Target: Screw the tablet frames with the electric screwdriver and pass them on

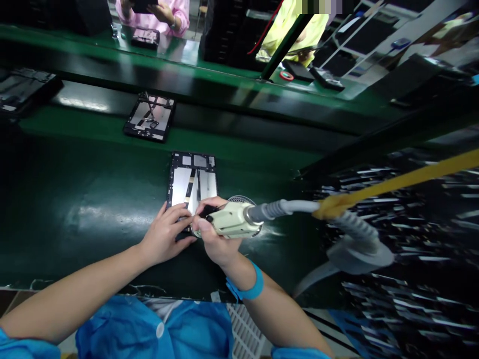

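gripping a cream power screwdriver [234, 222], the right hand [213, 239] has its fingers wrapped around the tool's body, with the tip end at about nine o'clock, over the near edge of an open tablet frame [192, 182]. a grey coiled cord [299, 207] runs from the tool's back end toward three o'clock, where a yellow strap [404, 182] crosses it. the left hand [164, 234] rests on the frame's near left corner, fingers spread narrow and pressing down on it, touching the right hand's knuckles. the frame lies flat on the dark green surface [75, 199], just at twelve o'clock from both hands, its silver inner plate and a thin ribbon cable showing. a round grey dish [243, 200] sits partly hidden behind the tool. a blue band [249, 289] circles the right wrist. a second frame [150, 117] lies on the belt at about eleven o'clock, well apart. across the belt, a person in a pink sleeve [179, 12] holds a dark device, and another in yellow [295, 25] stands at one o'clock.
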The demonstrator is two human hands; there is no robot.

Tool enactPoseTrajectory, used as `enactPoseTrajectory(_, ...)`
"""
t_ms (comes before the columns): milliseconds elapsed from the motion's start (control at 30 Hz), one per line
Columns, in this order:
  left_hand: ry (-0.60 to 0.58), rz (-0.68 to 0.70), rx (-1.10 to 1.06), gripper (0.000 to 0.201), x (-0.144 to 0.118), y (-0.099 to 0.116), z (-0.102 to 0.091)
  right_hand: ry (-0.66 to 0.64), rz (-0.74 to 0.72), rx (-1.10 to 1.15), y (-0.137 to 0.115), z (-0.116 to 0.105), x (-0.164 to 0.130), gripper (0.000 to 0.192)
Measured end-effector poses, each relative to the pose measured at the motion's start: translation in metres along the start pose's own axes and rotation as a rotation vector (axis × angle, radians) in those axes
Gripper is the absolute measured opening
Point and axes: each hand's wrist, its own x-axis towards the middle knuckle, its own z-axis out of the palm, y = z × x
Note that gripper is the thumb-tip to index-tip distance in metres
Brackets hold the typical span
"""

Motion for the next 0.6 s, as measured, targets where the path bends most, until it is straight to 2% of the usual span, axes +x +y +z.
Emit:
enactPoseTrajectory(267,0.009,-0.017,0.029,0.030,-0.002,0.002,0.006,-0.012,-0.048,-0.014,0.003,0.002,-0.002,0.031)
enactPoseTrajectory(367,-0.016,0.023,0.084,0.029,0.005,-0.006,0.004,0.002,-0.063,-0.004,-0.001,-0.005,0.002,0.029)
enactPoseTrajectory(467,-0.051,0.022,0.161,0.031,0.041,-0.032,0.001,0.098,-0.067,0.083,-0.006,-0.019,0.010,0.025)
enactPoseTrajectory(600,-0.018,-0.056,0.209,0.027,0.131,-0.083,-0.003,0.226,-0.004,0.101,-0.005,-0.042,0.016,0.026)
